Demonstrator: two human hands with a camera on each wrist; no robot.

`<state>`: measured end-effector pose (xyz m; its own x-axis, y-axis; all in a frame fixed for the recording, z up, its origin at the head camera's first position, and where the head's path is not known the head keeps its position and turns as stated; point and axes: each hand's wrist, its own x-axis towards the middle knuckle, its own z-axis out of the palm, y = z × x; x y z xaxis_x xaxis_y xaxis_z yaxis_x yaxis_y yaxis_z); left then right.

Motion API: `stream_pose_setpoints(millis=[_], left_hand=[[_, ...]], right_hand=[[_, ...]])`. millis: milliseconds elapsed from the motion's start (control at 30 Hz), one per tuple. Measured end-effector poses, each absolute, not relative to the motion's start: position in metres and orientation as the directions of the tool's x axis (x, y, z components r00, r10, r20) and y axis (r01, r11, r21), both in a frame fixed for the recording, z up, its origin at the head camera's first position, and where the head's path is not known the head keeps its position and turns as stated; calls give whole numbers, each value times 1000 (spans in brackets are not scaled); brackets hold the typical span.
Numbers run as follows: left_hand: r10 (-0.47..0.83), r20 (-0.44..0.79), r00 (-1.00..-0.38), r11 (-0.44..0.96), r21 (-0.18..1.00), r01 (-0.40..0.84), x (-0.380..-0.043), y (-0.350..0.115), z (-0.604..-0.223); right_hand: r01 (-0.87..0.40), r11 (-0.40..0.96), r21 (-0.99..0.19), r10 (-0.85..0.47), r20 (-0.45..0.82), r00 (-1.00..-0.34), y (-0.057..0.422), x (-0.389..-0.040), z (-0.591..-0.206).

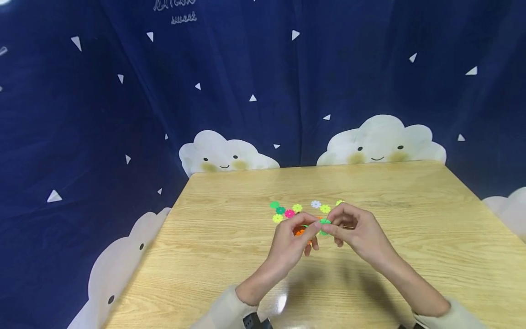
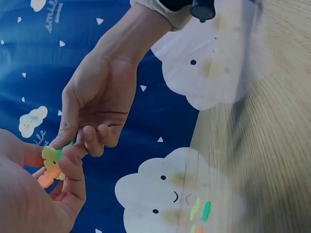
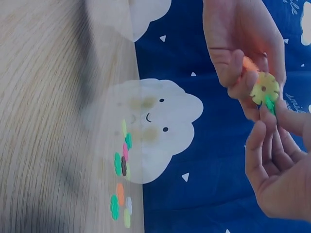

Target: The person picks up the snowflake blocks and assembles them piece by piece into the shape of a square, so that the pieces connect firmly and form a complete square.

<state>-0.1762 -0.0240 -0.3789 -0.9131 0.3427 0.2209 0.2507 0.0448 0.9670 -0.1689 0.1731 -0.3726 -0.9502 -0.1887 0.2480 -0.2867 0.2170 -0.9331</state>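
Note:
My left hand [image 1: 290, 240] holds a small joined group of notched flower-shaped plastic discs. An orange disc [image 1: 301, 232] shows beneath its fingers, and a yellow disc [image 3: 265, 89] with a centre hole faces the right wrist view. Between thumb and fingertips, my right hand [image 1: 362, 231] pinches a green disc [image 1: 325, 222], which meets the yellow disc's edge. Both hands' fingertips come together just above the table. Fingers partly cover the pieces, so how far the green one is slotted in cannot be told.
Loose discs lie on the wooden table [image 1: 222, 237] beyond the hands, among them a pink disc [image 1: 289, 213], a white disc [image 1: 315, 204] and a dark green disc [image 1: 280, 210]. A dark blue curtain [image 1: 255, 55] with cloud prints hangs behind and to the sides.

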Motion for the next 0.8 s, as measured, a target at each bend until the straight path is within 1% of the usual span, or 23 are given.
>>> stream_pose_setpoints(millis=[100, 300, 433, 700, 800], left_hand=[[323, 217, -921, 67, 966, 251, -176, -26, -378], [292, 182, -939, 49, 978, 205, -178, -27, -381], [276, 162, -947, 51, 982, 183, -178, -29, -382], [264, 143, -954, 50, 986, 161, -178, -32, -382], [261, 142, -955, 50, 986, 160, -178, -32, -382]], right_hand=[[-281, 202, -938, -218, 236, -947, 176, -171, -373], [-273, 157, -949, -276, 223, -935, 186, -181, -381], [-242, 125, -962, -300, 196, -934, 195, -192, -389], [-144, 136, -980, -220, 112, -969, 211, -215, -412], [-106, 121, -987, -199, 80, -977, 214, -221, -421]])
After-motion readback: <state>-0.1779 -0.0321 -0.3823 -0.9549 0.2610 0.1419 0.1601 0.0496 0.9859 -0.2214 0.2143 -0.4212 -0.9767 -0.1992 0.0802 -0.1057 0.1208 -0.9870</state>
